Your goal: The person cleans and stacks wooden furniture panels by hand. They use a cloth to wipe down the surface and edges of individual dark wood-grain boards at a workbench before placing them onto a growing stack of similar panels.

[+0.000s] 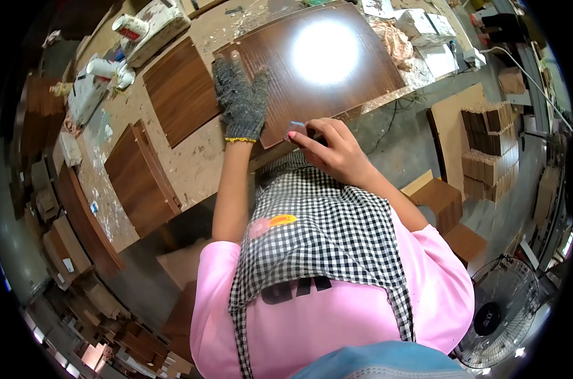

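My left hand (241, 101), in a grey knitted glove with a yellow cuff and bare fingertips, lies with fingers spread on the left edge of a large dark brown wood-grain panel (356, 85). A bright glare covers part of that panel. My bare right hand (337, 148) is above the panel's near edge. Its thumb and fingers pinch a small flat piece with a bluish edge (297, 127); its exact kind is too small to tell. A smaller brown panel (182, 91) lies left of the gloved hand.
More brown panels (138, 180) are stacked at the left of the worktable (204, 167). White bottles (103, 68) stand at the far left. Crumpled paper (393, 41) and white packs (419, 25) lie at the far right. Stacked boards (488, 151) and a fan (498, 316) are on the right.
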{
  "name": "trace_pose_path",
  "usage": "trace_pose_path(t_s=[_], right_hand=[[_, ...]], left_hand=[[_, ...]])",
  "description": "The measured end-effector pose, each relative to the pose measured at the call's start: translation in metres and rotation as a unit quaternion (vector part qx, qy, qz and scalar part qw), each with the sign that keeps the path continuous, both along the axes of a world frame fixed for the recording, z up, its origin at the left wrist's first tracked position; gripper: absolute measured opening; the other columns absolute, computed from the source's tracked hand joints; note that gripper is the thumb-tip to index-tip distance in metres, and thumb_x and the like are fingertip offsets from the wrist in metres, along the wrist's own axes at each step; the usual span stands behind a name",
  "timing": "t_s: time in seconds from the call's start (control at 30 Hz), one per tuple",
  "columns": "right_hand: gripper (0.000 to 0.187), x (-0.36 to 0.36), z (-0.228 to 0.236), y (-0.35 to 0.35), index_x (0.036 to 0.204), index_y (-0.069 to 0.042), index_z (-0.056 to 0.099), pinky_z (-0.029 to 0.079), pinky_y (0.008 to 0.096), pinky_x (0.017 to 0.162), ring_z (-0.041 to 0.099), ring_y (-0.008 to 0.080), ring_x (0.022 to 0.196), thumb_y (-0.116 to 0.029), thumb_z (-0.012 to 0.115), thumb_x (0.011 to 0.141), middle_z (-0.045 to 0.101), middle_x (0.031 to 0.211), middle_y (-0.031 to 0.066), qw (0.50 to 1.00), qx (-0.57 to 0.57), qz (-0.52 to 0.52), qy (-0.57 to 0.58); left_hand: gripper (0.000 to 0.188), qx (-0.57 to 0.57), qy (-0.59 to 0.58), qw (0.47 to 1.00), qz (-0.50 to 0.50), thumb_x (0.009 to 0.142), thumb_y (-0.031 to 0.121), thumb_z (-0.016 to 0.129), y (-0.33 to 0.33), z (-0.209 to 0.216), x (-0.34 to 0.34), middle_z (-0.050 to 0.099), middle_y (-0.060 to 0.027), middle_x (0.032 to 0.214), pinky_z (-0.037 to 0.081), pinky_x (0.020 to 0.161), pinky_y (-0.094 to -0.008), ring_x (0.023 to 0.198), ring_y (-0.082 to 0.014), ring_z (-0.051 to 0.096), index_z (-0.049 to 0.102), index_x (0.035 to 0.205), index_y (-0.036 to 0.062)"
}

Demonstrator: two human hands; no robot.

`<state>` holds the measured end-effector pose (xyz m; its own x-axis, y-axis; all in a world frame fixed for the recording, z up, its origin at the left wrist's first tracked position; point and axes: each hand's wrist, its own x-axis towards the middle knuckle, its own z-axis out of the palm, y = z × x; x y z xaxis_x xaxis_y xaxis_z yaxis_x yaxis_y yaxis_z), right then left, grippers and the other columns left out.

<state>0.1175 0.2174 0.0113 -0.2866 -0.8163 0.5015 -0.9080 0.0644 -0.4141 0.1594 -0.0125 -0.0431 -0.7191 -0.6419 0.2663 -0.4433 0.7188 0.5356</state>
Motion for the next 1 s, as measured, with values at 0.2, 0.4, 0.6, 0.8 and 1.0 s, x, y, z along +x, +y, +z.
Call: trace_pose_path(t_s=[0.2, 0.4, 0.6, 0.8, 1.0], right_hand=[[0.052, -0.034, -0.004, 0.062, 0.118, -0.011, 0.072, 0.054, 0.0368, 0.08, 0.061, 0.0266, 0.093, 0.001, 0.077, 0.068, 0.062, 0.105, 0.0106, 0.974, -0.009, -0.225, -0.026], [0.05, -0.028, -0.001, 0.041, 0.118, -0.012, 0.071, 0.052, 0.0376, 0.082, 0.062, 0.0266, 0.094, -0.003, 0.078, 0.07, 0.062, 0.106, 0.0101, 0.993, -0.027, -0.106, -0.042], [0.048, -0.043, -0.001, 0.061, 0.117, -0.012, 0.072, 0.053, 0.0382, 0.084, 0.062, 0.0269, 0.097, -0.002, 0.078, 0.07, 0.061, 0.108, 0.0104, 0.985, -0.016, -0.165, -0.041], [0.046, -0.071, -0.009, 0.092, 0.117, -0.009, 0.072, 0.052, 0.0366, 0.084, 0.061, 0.0268, 0.096, 0.002, 0.077, 0.072, 0.061, 0.106, 0.0109, 0.943, -0.057, -0.326, -0.048], [0.048, -0.058, -0.005, 0.078, 0.119, -0.01, 0.071, 0.051, 0.0375, 0.085, 0.06, 0.0272, 0.097, -0.001, 0.077, 0.072, 0.061, 0.108, 0.0115, 0.978, -0.046, -0.203, -0.023]], left_hand=[[0.083, 0.033, -0.046, 0.998, 0.016, 0.096, 0.044, 0.064, 0.002, 0.004, 0.002, 0.016, -0.0286, 0.162, 0.018, 0.124, -0.0474, 0.151, -0.0411, 0.018, 0.028, 0.154, -0.0029], [0.083, 0.068, -0.062, 0.996, 0.01, 0.096, 0.039, 0.065, 0.009, 0.018, -0.003, 0.012, -0.0282, 0.163, 0.015, 0.125, -0.0463, 0.152, -0.0405, 0.013, 0.024, 0.155, -0.0032], [0.081, 0.065, -0.049, 0.996, 0.03, 0.096, 0.038, 0.067, 0.008, 0.016, -0.002, 0.016, -0.027, 0.163, 0.018, 0.124, -0.0463, 0.151, -0.0394, 0.018, 0.029, 0.154, -0.0027], [0.08, 0.054, -0.044, 0.997, 0.029, 0.096, 0.039, 0.066, 0.01, 0.02, -0.001, 0.019, -0.0274, 0.162, 0.019, 0.123, -0.0467, 0.15, -0.0393, 0.021, 0.03, 0.154, -0.0024], [0.074, 0.047, -0.041, 0.997, 0.036, 0.098, 0.044, 0.062, 0.008, 0.015, -0.001, 0.02, -0.0197, 0.164, 0.02, 0.123, -0.0469, 0.151, -0.0349, 0.022, 0.033, 0.154, 0.0061]])
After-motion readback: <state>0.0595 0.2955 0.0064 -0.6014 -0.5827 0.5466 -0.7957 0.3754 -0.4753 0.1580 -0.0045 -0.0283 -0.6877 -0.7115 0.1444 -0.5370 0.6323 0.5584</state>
